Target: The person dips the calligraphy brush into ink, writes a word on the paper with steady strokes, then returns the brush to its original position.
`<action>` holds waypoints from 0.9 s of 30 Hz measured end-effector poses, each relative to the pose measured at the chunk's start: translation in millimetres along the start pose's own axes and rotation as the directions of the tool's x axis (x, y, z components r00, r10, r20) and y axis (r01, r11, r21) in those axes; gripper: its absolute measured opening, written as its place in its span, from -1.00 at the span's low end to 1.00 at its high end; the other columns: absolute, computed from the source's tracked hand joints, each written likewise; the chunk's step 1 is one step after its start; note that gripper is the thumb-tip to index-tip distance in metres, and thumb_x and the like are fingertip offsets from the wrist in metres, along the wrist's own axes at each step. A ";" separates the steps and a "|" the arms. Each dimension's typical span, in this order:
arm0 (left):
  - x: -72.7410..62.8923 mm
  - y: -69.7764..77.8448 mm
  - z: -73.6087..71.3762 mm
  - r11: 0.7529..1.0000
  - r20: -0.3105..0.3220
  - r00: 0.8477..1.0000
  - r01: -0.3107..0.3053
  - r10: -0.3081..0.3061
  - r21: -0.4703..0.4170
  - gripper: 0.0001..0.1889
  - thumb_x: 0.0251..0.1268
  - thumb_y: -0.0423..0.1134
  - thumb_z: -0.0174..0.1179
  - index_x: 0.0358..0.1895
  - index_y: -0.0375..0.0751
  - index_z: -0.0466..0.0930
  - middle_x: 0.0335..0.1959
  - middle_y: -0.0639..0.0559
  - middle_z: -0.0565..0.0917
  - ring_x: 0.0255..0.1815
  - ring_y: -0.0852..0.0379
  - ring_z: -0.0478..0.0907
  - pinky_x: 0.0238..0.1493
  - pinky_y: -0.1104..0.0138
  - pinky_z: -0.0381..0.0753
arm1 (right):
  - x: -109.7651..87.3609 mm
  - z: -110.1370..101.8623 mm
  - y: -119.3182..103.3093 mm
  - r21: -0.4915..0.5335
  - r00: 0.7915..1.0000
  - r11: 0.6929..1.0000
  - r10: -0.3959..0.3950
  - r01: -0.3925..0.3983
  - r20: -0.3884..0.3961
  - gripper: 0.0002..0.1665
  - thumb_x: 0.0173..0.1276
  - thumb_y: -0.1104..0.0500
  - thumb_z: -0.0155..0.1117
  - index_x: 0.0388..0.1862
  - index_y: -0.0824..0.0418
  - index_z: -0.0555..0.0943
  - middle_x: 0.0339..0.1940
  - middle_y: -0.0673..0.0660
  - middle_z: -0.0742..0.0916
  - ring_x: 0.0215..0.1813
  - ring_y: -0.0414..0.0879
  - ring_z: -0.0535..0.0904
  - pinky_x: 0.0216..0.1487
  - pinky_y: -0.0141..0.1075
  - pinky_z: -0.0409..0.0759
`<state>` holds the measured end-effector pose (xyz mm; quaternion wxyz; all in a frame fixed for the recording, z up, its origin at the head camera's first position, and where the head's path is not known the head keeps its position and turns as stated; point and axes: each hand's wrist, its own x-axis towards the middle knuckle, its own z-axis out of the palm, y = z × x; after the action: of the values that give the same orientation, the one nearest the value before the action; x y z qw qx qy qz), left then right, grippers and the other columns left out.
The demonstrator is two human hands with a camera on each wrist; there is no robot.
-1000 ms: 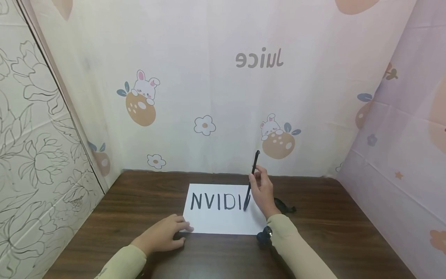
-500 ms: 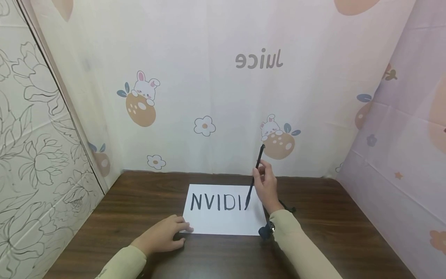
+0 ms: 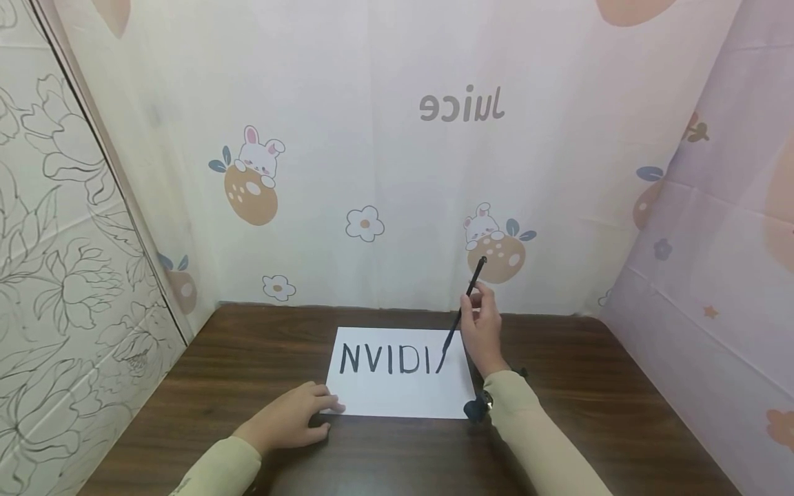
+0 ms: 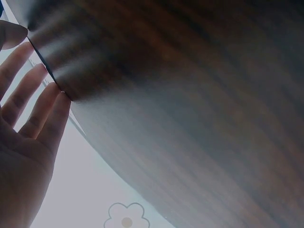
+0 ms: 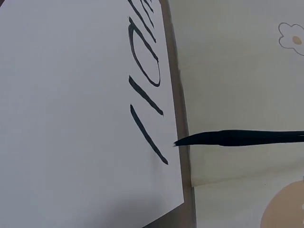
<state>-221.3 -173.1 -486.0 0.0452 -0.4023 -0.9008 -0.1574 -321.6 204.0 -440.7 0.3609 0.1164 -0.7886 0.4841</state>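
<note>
My right hand (image 3: 482, 329) pinches a black writing brush (image 3: 466, 297) partway up its handle, leaning to the upper right. In the right wrist view, the brush tip (image 5: 183, 141) appears lifted off the sheet, beside the upper end of a slanted stroke (image 5: 148, 135). White paper (image 3: 397, 398) lies on the table with black letters (image 3: 386, 359) reading NVIDI, followed by that slanted stroke. At the paper's lower left corner rests my left hand (image 3: 291, 417), fingers spread and fairly straight. The left wrist view shows this hand (image 4: 28, 137) with nothing in its grasp.
The dark wooden table (image 3: 248, 358) ends at a printed curtain (image 3: 384, 151) behind, with more patterned cloth on both sides. A dark object (image 3: 523, 373) lies partly hidden behind the right forearm. A black camera (image 3: 476, 408) sits at the right wrist.
My right hand and the brush have moved right and slightly up, with the tip away from the stroke's lower end. The slanted stroke now shows more fully. My left hand stays still.
</note>
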 end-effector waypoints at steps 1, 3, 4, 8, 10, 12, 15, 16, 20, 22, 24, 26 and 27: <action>0.1 0.1 -0.1 1.000 0.002 1.000 0.003 -0.003 -0.002 -0.70 0.21 -0.21 0.31 0.03 0.04 0.72 -0.06 0.21 0.63 -0.05 0.18 0.53 0.00 0.21 0.58 | 0.0 -0.3 0.7 -0.006 1.000 1.000 0.003 -0.003 -0.006 -0.54 0.59 0.10 0.06 0.37 0.21 0.35 -0.19 0.13 0.60 -0.25 -0.02 0.61 -0.26 -0.38 0.59; 0.3 0.2 -0.3 1.000 0.005 1.000 0.006 -0.006 -0.004 -0.70 0.21 -0.21 0.31 0.03 0.04 0.72 -0.06 0.21 0.63 -0.04 0.19 0.53 0.01 0.21 0.58 | 0.0 -0.9 2.0 -0.014 1.000 1.000 0.010 -0.010 -0.020 -0.55 0.59 0.09 0.06 0.36 0.19 0.35 -0.18 0.14 0.60 -0.23 -0.04 0.60 -0.23 -0.40 0.57; 0.4 0.3 -0.4 1.000 0.007 1.000 0.008 -0.008 -0.005 -0.70 0.22 -0.21 0.31 0.03 0.04 0.72 -0.06 0.21 0.63 -0.04 0.19 0.53 0.01 0.21 0.58 | -0.1 -1.1 2.8 -0.017 1.000 1.000 0.012 -0.013 -0.027 -0.55 0.59 0.09 0.06 0.36 0.19 0.35 -0.17 0.15 0.60 -0.21 -0.05 0.60 -0.22 -0.41 0.56; 1.0 0.8 -0.7 1.000 0.011 1.000 0.015 -0.015 -0.005 -0.70 0.22 -0.21 0.31 0.03 0.04 0.72 -0.05 0.21 0.63 -0.04 0.19 0.53 0.01 0.21 0.58 | -0.1 -2.1 5.2 -0.025 0.999 0.999 0.026 -0.027 -0.044 -0.54 0.59 0.07 0.07 0.35 0.19 0.35 -0.13 0.16 0.59 -0.10 -0.08 0.56 -0.15 -0.48 0.51; 1.1 1.0 -0.9 1.000 0.011 1.000 0.018 -0.018 -0.003 -0.70 0.22 -0.21 0.30 0.03 0.04 0.72 -0.05 0.21 0.63 -0.04 0.19 0.53 0.01 0.22 0.58 | -0.2 -2.5 6.3 -0.025 0.998 0.999 0.028 -0.030 -0.049 -0.54 0.59 0.06 0.07 0.35 0.21 0.35 -0.13 0.17 0.59 -0.09 -0.08 0.56 -0.14 -0.49 0.50; 1.1 1.2 -1.2 1.000 0.010 1.000 0.017 -0.017 -0.002 -0.70 0.22 -0.21 0.30 0.03 0.04 0.72 -0.06 0.21 0.63 -0.05 0.19 0.53 0.00 0.22 0.58 | -0.3 -2.8 7.1 -0.023 0.998 0.999 0.031 -0.033 -0.055 -0.53 0.58 0.07 0.08 0.35 0.24 0.35 -0.13 0.17 0.58 -0.09 -0.08 0.56 -0.14 -0.51 0.49; 1.3 1.4 -1.6 1.000 0.008 1.000 0.014 -0.014 0.000 -0.70 0.21 -0.21 0.31 0.03 0.04 0.72 -0.07 0.21 0.63 -0.06 0.20 0.53 0.00 0.22 0.58 | -0.5 -3.0 8.2 -0.018 0.997 0.999 0.029 -0.031 -0.065 -0.52 0.58 0.08 0.08 0.35 0.27 0.36 -0.13 0.18 0.58 -0.10 -0.06 0.56 -0.15 -0.52 0.49; 1.5 1.4 -1.7 1.000 0.007 1.000 0.014 -0.014 0.000 -0.70 0.21 -0.21 0.31 0.03 0.04 0.72 -0.07 0.21 0.63 -0.06 0.20 0.52 0.00 0.22 0.58 | -0.6 -3.0 8.6 -0.015 0.997 0.999 0.030 -0.031 -0.067 -0.53 0.58 0.09 0.08 0.35 0.27 0.36 -0.13 0.19 0.58 -0.10 -0.05 0.56 -0.15 -0.51 0.49; 1.8 0.8 -1.1 1.000 0.014 1.000 0.023 -0.023 0.002 -0.70 0.22 -0.20 0.30 0.04 0.05 0.72 -0.06 0.21 0.63 -0.05 0.20 0.53 0.01 0.21 0.58 | -1.6 -2.7 10.5 -0.029 0.997 0.999 0.031 -0.033 -0.069 -0.54 0.59 0.08 0.07 0.35 0.24 0.35 -0.14 0.19 0.58 -0.09 -0.03 0.57 -0.15 -0.45 0.51; 1.6 0.4 -0.4 1.000 0.020 0.999 0.029 -0.029 0.002 -0.70 0.22 -0.19 0.30 0.04 0.06 0.72 -0.06 0.22 0.63 -0.05 0.20 0.53 0.01 0.21 0.58 | -2.4 -2.6 11.6 -0.038 0.997 0.999 0.035 -0.038 -0.066 -0.54 0.59 0.08 0.06 0.35 0.22 0.35 -0.14 0.19 0.58 -0.07 -0.02 0.58 -0.14 -0.42 0.52; 1.3 0.0 0.2 0.999 0.025 0.999 0.033 -0.033 0.003 -0.70 0.23 -0.19 0.30 0.04 0.06 0.72 -0.05 0.22 0.63 -0.05 0.20 0.53 0.01 0.21 0.58 | -3.1 -2.5 12.7 -0.047 0.997 0.998 0.037 -0.041 -0.064 -0.55 0.59 0.07 0.06 0.35 0.21 0.35 -0.14 0.19 0.59 -0.06 -0.02 0.58 -0.14 -0.41 0.52; 0.8 -0.2 0.4 0.999 0.023 0.999 0.032 -0.032 0.006 -0.70 0.23 -0.19 0.31 0.04 0.07 0.72 -0.05 0.22 0.63 -0.05 0.20 0.53 0.01 0.21 0.58 | -3.4 -2.4 13.8 -0.044 0.997 0.998 0.040 -0.043 -0.064 -0.55 0.59 0.08 0.06 0.35 0.22 0.35 -0.14 0.20 0.59 -0.05 -0.01 0.57 -0.13 -0.41 0.51; 0.8 -0.2 0.3 1.000 0.019 0.999 0.027 -0.027 0.007 -0.70 0.22 -0.19 0.31 0.04 0.06 0.72 -0.05 0.21 0.63 -0.05 0.19 0.53 0.00 0.21 0.58 | -3.4 -2.3 14.3 -0.043 0.997 0.998 0.040 -0.043 -0.064 -0.54 0.59 0.08 0.06 0.35 0.23 0.35 -0.14 0.20 0.59 -0.05 -0.01 0.57 -0.13 -0.42 0.51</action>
<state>-222.0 -172.5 -486.1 0.0355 -0.3913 -0.9071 -0.1511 -325.8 212.6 -452.1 0.3780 0.0765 -0.7894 0.4776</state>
